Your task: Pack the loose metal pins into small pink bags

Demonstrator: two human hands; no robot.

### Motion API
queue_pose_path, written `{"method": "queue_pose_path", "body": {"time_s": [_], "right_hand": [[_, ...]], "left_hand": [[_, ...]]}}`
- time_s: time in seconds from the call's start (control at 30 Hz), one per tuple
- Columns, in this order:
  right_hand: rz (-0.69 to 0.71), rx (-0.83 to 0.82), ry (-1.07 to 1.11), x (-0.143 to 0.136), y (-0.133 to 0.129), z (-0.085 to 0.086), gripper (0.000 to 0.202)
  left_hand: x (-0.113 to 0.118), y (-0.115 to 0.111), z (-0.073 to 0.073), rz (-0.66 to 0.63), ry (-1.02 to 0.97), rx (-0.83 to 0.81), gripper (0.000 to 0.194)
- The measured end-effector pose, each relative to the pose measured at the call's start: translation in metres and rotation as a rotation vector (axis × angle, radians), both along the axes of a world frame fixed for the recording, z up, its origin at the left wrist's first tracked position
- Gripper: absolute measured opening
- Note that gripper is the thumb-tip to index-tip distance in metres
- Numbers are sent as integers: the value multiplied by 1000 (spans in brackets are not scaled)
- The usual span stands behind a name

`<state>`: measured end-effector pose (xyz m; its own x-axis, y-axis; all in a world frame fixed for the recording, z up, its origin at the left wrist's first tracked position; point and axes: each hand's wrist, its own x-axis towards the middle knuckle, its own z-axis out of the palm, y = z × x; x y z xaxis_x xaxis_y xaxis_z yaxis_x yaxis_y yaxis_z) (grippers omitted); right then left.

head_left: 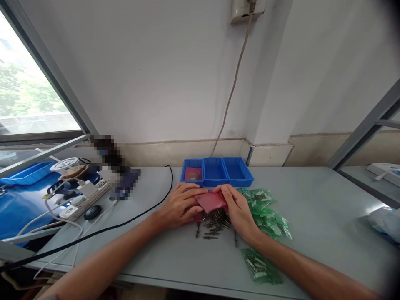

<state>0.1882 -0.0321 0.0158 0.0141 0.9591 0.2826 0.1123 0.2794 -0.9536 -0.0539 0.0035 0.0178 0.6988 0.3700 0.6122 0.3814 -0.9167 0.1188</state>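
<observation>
Between my two hands is a small red plastic bag [211,201], just above a pile of metal anchor-like pins [218,219] on the grey table. My left hand [181,205] closes on the bag's left side, its fingers lying over the top. The bag's upper right corner is pinched by my right hand [238,210]. More red plastic shows under my left hand, partly hidden. A few loose pins lie in front of the pile. Green plastic bags [270,221] with metal parts inside lie right of my right hand, and another green bag [259,265] lies under my right forearm.
Behind my hands stand three joined blue bins [215,181]; the left one holds a red bag [193,173]. A black cable [137,216] crosses the table's left side, near a power strip [81,200] and a black round object [92,212]. Metal frames rise at both sides.
</observation>
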Motion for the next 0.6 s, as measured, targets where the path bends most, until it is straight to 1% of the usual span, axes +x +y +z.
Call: {"method": "queue_pose_path", "body": {"time_s": [0.1,0.17,0.23,0.3,0.37,0.43,0.53,0.6], "right_hand": [[-10,-45,77,-1,0,0,45],[-13,-49,115,-1,1,-1,44],[-11,-46,127,-1,2,-3,42],[-4,-48,117,-1,3,-5,39],[4,-46,91,-1,4,-7,35],[18,-25,48,-1,5,-8,29],[48,35,-20,0,4,-9,22],[63,49,-47,0,4,-9,24]], "left_hand": [[2,4,-7,99,-97,-79,33],[0,12,-10,234,-223,-141,29],[-6,23,-9,392,-407,-287,25],[-13,34,-7,459,-477,-317,26],[-18,42,-4,480,-507,-346,27],[-18,42,-4,465,-508,-369,32],[-8,29,-6,394,-468,-384,49],[-1,17,-9,303,-417,-372,51]]}}
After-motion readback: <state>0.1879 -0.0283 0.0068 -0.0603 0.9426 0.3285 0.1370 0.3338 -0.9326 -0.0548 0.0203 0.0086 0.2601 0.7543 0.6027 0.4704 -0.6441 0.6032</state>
